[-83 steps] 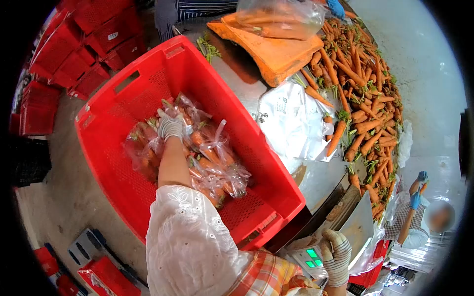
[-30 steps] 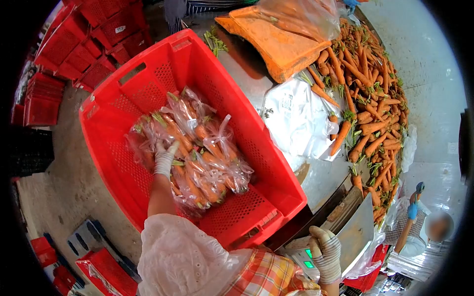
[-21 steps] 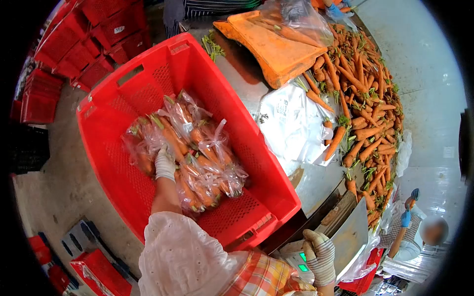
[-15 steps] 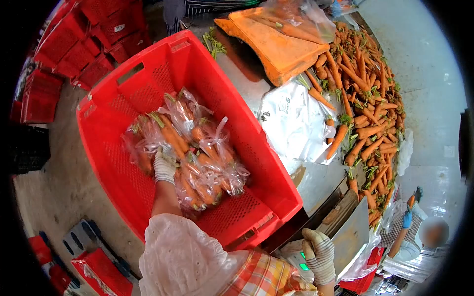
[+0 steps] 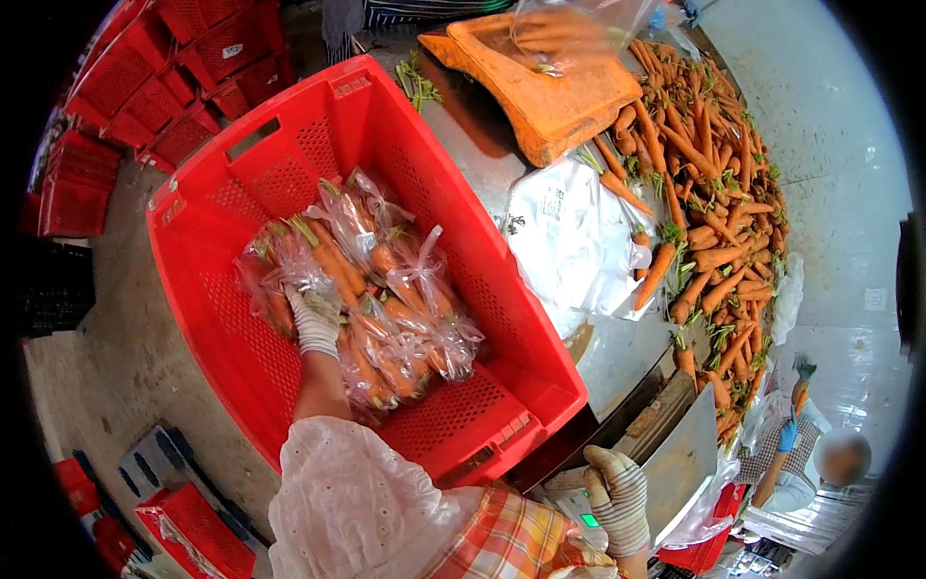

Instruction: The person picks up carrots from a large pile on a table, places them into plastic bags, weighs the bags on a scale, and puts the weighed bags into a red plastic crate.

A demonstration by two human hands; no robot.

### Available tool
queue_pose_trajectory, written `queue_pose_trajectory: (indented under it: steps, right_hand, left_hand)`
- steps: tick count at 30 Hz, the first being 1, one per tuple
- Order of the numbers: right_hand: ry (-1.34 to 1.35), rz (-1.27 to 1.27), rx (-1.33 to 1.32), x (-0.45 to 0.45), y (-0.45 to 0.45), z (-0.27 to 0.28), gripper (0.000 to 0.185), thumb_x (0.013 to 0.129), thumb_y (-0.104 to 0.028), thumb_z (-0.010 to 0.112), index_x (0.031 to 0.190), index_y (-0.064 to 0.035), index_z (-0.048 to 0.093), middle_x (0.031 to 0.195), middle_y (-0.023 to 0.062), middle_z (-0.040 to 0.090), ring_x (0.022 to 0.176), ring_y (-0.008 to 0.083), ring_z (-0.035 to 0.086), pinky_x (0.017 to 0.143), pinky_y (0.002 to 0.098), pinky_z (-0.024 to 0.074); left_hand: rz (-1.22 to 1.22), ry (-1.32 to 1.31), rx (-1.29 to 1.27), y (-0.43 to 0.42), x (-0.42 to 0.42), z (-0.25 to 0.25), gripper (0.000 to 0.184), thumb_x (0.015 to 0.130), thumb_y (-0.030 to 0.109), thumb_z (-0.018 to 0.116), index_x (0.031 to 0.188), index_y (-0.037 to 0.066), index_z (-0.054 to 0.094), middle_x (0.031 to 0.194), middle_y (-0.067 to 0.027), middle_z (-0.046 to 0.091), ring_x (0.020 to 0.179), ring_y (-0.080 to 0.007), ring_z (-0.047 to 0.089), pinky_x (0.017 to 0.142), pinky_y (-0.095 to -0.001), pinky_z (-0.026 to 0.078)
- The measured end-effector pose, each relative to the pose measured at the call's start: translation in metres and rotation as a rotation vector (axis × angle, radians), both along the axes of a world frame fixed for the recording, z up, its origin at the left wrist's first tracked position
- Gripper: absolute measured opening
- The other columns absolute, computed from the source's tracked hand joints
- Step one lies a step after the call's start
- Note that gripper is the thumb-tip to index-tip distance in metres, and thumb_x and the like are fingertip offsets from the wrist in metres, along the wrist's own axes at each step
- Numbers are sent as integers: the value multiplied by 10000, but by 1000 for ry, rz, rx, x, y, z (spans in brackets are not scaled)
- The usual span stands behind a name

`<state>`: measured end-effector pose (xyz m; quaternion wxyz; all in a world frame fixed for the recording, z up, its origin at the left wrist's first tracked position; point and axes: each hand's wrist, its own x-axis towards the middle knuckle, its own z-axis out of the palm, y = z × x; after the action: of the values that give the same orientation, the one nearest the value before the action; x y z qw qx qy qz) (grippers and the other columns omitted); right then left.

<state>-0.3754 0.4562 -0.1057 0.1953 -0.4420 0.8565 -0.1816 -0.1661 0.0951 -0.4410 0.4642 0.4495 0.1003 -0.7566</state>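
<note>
My left hand [image 5: 314, 320], in a pale striped glove, is down in the red crate [image 5: 447, 446]. Its fingers are curled on the clear plastic of a bag of carrots [image 5: 280, 311] on the left of the pile; the fingertips are partly hidden. Several other knotted bags of carrots [image 5: 391, 349] lie beside it to the right. My right hand [image 5: 617, 500], gloved the same way, is curled closed beside the scale's green-lit display [image 5: 588, 520], with nothing visible in it.
Loose carrots [image 5: 719, 232] are heaped on the metal table [image 5: 617, 362], right of white plastic bags [image 5: 569, 236] and an orange scale [image 5: 555, 111]. A co-worker in blue gloves [image 5: 788, 434] stands lower right. Red crates [image 5: 207, 58] are stacked upper left.
My left hand has moved down and left from the upper bags, and its fingers have curled. My right hand stays by the display. Above the orange scale, the clear bag of carrots has shifted and blurred.
</note>
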Motion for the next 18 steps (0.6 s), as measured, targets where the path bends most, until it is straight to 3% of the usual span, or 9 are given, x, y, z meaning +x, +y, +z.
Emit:
queue_pose_trajectory:
  steps: [3,6,11,15,16,18]
  right_hand:
    - [-17,-22,8,0,1,0,237,745,-35,582,977,-13,623,810,133,618,732,270,596,673,334,476]
    - [-57,-47,71,0,3,3,291,724,-63,600,1014,-45,610,910,137,640,809,315,601,742,387,476]
    - [-44,-24,61,-2,3,-1,274,731,-54,593,1002,-25,617,861,137,629,773,291,599,711,361,477]
    - [-14,9,-8,-2,2,-5,251,736,-40,586,981,-3,623,826,142,622,737,270,600,685,342,482]
    - [-14,9,-9,-3,2,-5,251,736,-40,586,981,-3,623,826,142,622,737,270,600,685,342,482]
    - [-11,22,-16,-4,1,-5,250,734,-37,587,979,0,623,833,144,623,738,272,601,684,343,485]
  left_hand:
    - [-38,-168,-30,1,-4,-8,544,865,536,473,1205,114,517,1268,-23,510,1198,-218,416,1031,-362,287]
    - [-1,-81,-81,1,-4,-34,526,870,478,510,1243,107,491,1302,-21,486,1221,-199,405,1029,-357,289]
    - [106,-22,-8,2,-13,-9,415,880,412,518,1142,93,564,1214,-29,562,1144,-187,486,984,-332,330]
    - [96,21,-24,0,6,-31,346,884,387,511,1030,90,610,1112,-28,619,1064,-195,538,950,-323,367]
    - [-6,312,-264,0,21,-65,321,882,370,511,994,88,617,1080,-33,631,1034,-203,555,939,-328,383]
    - [-111,602,-503,1,23,-69,298,881,352,512,957,87,623,1049,-37,643,1005,-211,571,928,-333,398]
